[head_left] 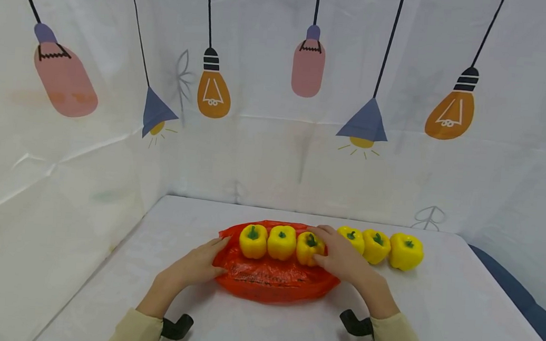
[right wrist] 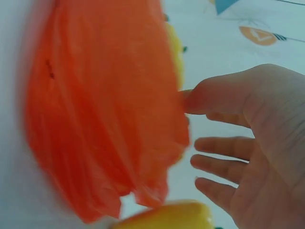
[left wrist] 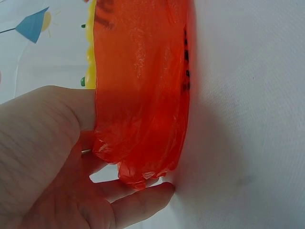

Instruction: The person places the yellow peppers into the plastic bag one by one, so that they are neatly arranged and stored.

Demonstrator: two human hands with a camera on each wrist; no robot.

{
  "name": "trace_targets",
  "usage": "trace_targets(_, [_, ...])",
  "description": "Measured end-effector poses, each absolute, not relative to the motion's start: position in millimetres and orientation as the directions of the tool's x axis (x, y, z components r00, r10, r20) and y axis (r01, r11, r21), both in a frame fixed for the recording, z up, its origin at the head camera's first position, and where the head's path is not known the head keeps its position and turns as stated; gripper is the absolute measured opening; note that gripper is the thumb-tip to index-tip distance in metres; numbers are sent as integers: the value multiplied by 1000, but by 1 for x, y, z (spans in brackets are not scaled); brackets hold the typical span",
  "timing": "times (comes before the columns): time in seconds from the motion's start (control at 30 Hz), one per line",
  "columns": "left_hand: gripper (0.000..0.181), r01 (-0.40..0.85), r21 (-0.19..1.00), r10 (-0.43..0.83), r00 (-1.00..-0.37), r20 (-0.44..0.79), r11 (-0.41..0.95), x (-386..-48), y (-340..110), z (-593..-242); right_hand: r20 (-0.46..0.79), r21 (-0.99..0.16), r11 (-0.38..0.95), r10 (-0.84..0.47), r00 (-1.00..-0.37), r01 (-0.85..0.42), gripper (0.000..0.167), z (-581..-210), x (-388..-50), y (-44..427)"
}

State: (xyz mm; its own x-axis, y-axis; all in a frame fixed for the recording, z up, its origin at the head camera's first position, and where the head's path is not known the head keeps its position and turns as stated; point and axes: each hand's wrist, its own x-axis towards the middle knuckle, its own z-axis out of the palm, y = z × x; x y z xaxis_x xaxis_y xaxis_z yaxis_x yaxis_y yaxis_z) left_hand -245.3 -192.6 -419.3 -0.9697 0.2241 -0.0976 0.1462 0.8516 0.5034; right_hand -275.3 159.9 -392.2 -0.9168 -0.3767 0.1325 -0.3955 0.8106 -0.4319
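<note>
A red plastic bag (head_left: 265,283) lies on the white table, with a yellow bell pepper (head_left: 252,241) at the left of its top, another pepper (head_left: 281,242) in the middle and a third pepper (head_left: 307,249) at the right. My left hand (head_left: 200,263) holds the bag's left end; in the left wrist view the thumb is at the upper edge and the fingers reach round the bunched plastic. My right hand (head_left: 345,255) grips the third pepper between thumb and index finger. In the right wrist view the other fingers (right wrist: 224,148) are spread, and the bag hides most of that pepper.
Beside the right hand stand three more yellow peppers: a near one (head_left: 351,238), a middle one (head_left: 375,246) and an outer one (head_left: 406,252). A white sheet (head_left: 264,159) printed with lamps hangs behind the table (head_left: 453,310). Something dark blue (head_left: 521,293) borders the table's right edge.
</note>
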Motion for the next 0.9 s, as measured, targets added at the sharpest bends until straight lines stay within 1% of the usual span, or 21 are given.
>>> trace_targets(0.23, [75, 158, 500, 233, -968, -91, 851, -245, -192, -419, 226, -381, 823, -358, -906, -421, 59, -381, -278, 179])
trace_targets(0.43, [75, 159, 500, 234, -968, -91, 851, -244, -191, -417, 251, -429, 813, -311, -917, -394, 60, -374, -282, 201])
trace_targets(0.57, [75, 162, 488, 235, -968, -92, 858, -244, -191, -417, 222, -419, 835, -287, -932, -357, 64, -376, -284, 210])
trace_targets(0.7, [74, 161, 479, 234, -968, -95, 863, -243, -190, -417, 167, -401, 863, -261, -951, -308, 69, -378, -286, 212])
trace_targets(0.9, [75, 151, 483, 226, -969, -101, 863, -242, -189, -416, 63, -380, 893, -236, -970, -242, 69, -381, -286, 209])
